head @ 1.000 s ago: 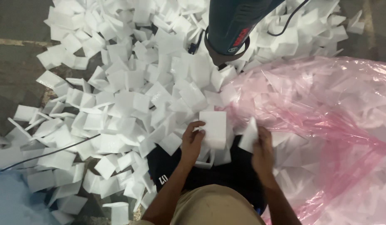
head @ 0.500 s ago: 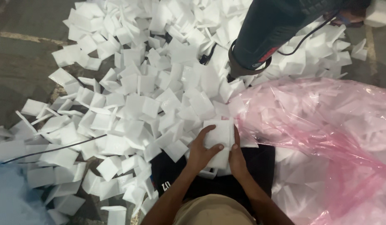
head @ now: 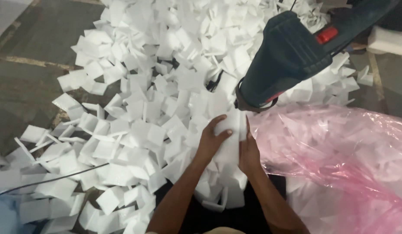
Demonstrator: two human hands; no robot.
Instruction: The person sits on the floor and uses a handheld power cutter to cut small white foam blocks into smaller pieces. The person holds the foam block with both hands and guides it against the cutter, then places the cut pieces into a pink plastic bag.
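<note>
My left hand [head: 211, 139] and my right hand [head: 249, 151] press from both sides on a stack of white foam squares [head: 232, 138], held upright between the palms in front of me. Directly above the stack hangs a dark blue power tool [head: 292, 54] with a red switch, its round nozzle pointing down at the foam. All around lies a wide heap of loose white foam squares [head: 136, 108] on the floor.
A large pink plastic bag [head: 339, 164] with foam pieces inside spreads at the right. A thin black cable [head: 45, 180] runs across the pile at lower left. Grey stone floor [head: 23, 86] shows at the left. A black cloth [head: 218, 216] lies under my arms.
My hands came together: the right hand brought its foam piece against the one in the left, and both now clasp a stack raised toward the tool. The view has shifted closer.
</note>
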